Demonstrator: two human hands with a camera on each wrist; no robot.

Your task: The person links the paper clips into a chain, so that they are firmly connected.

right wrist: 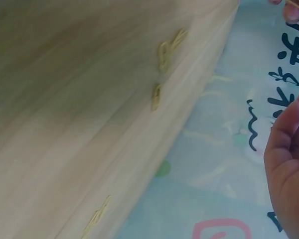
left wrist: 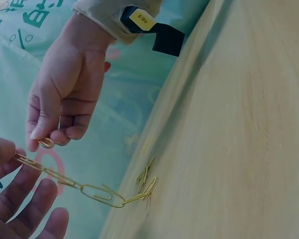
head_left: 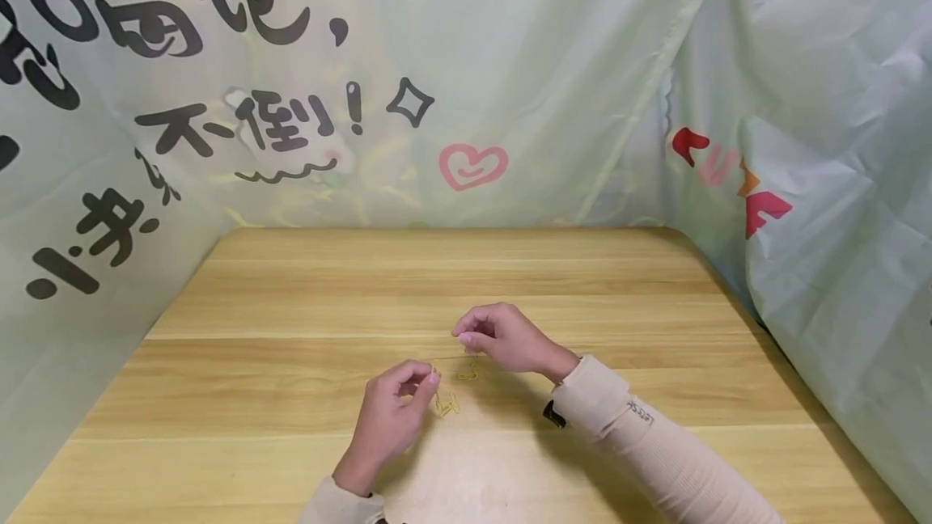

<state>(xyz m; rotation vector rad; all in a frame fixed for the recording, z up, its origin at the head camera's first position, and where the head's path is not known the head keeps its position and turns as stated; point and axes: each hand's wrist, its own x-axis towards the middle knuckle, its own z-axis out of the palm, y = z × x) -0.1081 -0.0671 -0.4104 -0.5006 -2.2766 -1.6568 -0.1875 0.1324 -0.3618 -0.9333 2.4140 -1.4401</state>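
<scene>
My left hand (head_left: 393, 407) pinches one end of a chain of linked gold paper clips (left wrist: 97, 193) between thumb and forefinger. The chain hangs from the fingertips, its lower end down close over the table. Beyond it, my right hand (head_left: 506, 338) holds a single gold paper clip (left wrist: 46, 143) between thumb and fingertip, near the held end of the chain. Several more paper clips (head_left: 468, 375) lie on the wood beneath the hands. In the right wrist view, the right hand (right wrist: 289, 169) shows only in part at the edge.
The wooden table (head_left: 291, 289) carries the paper clips near its middle. Pale printed cloth (head_left: 553, 87) with lettering and a pink heart rises behind the table and along both sides. A dark band (head_left: 554, 414) sits at the right sleeve's cuff.
</scene>
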